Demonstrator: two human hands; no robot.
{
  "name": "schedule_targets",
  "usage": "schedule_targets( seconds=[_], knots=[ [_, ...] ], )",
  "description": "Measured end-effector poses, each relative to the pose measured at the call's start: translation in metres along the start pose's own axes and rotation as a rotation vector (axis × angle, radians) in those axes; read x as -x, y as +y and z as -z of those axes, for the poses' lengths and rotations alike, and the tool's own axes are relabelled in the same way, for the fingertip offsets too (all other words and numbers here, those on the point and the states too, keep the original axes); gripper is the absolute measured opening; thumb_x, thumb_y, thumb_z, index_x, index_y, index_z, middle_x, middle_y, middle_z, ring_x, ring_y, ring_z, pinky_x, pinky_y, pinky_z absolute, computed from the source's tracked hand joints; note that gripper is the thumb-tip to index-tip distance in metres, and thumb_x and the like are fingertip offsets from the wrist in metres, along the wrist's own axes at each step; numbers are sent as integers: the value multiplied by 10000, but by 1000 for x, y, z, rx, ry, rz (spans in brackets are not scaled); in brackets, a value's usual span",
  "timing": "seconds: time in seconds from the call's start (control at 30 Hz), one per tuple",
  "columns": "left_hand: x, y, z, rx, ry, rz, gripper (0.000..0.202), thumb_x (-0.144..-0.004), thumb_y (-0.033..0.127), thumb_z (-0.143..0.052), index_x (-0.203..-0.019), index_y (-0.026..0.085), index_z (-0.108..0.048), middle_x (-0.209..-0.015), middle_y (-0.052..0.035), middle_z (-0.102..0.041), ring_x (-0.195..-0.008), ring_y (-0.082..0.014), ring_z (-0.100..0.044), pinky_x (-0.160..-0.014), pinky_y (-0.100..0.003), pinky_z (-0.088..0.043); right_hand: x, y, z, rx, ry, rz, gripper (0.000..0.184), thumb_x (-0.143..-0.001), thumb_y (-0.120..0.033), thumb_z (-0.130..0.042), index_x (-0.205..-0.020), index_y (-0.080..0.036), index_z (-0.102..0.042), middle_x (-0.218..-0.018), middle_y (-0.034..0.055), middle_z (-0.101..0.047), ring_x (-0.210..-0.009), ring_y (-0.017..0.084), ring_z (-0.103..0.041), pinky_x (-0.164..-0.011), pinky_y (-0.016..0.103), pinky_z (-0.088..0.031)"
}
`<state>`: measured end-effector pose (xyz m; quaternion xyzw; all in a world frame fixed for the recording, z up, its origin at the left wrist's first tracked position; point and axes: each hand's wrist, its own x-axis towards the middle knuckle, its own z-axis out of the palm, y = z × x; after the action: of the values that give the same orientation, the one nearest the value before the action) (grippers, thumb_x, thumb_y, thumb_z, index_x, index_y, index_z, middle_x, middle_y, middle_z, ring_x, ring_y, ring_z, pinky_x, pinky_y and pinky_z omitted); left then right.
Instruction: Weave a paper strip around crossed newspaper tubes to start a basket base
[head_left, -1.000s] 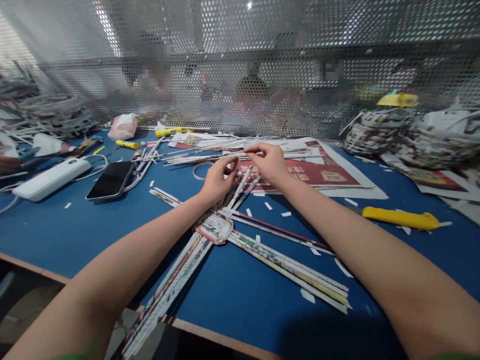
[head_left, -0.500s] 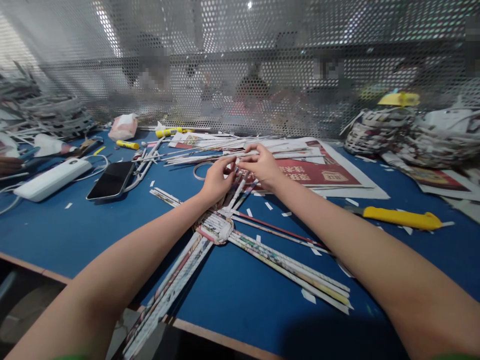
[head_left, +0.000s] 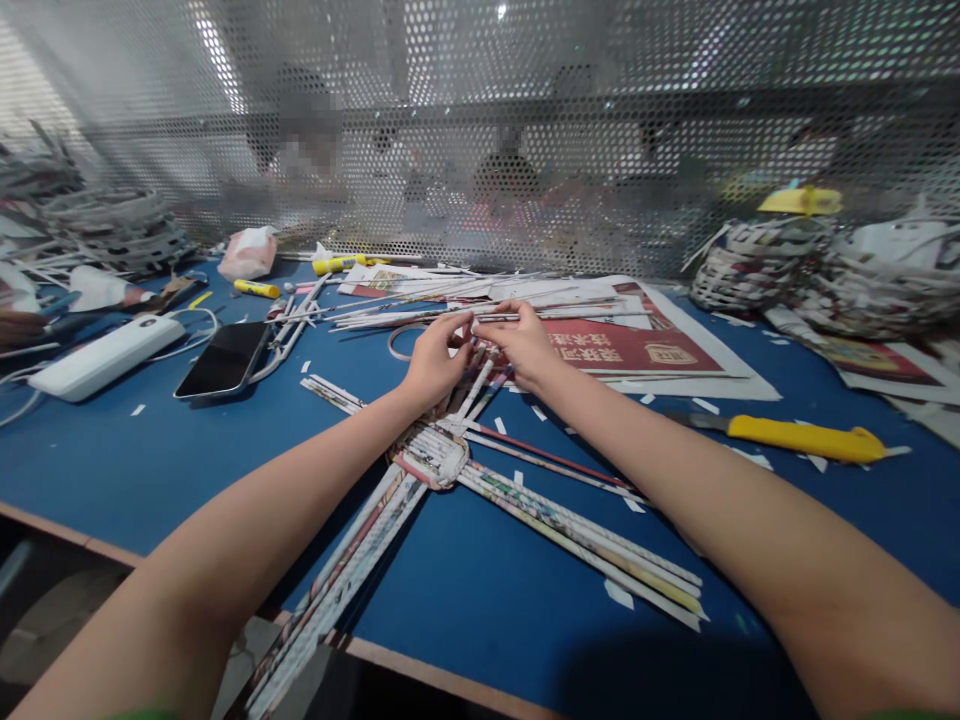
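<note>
L hand (head_left: 435, 362) & R hand (head_left: 523, 345) meet fingertip to fingertip, both pinched on thin paper tube (head_left: 480, 376) rising from woven paper base (head_left: 431, 455), mid blue table (head_left: 150, 450). Yellow knife (head_left: 795, 437) well apart on the right.

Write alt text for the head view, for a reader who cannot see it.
Two bare hands, left hand and right hand, meet over rolled paper tubes fanning out from a woven paper hub on a blue table. A yellow utility knife lies to the right, a black phone to the left.
</note>
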<state>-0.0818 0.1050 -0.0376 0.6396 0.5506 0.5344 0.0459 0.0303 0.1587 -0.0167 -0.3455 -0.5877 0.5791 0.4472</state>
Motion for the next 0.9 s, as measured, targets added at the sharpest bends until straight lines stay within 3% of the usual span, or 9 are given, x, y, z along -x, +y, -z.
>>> schedule_targets(
  seconds=[0.3, 0.53, 0.9],
  knots=[
    [1, 2, 1, 14, -27, -21, 410, -696, 70, -478, -1098, 131, -531, -1111, -114, -553, -911, -165, -567, -710, -276, -500, 0, 0, 1, -28, -5, 47, 460, -513, -220, -655, -845, -235, -337, -606, -80, -550, -482, 117, -540, -467, 254, -432],
    [1, 3, 1, 58, -39, -52, 414, -707, 62, -464, -1109, 144, -517, -1131, -113, -531, -957, -167, -552, -714, -266, -504, -1, -4, 3, 87, 40, 97, 384, -540, -218, -636, -813, -233, -366, -545, -88, -514, -443, 104, -505, -426, 225, -379],
    [2, 5, 1, 16, 30, -61, 414, -703, 57, -474, -1105, 141, -520, -1102, -109, -535, -789, -121, -579, -737, -269, -494, -2, -4, 3, 115, 60, 119, 351, -545, -247, -657, -773, -217, -393, -532, -87, -504, -462, 92, -489, -448, 223, -367]
  ],
)
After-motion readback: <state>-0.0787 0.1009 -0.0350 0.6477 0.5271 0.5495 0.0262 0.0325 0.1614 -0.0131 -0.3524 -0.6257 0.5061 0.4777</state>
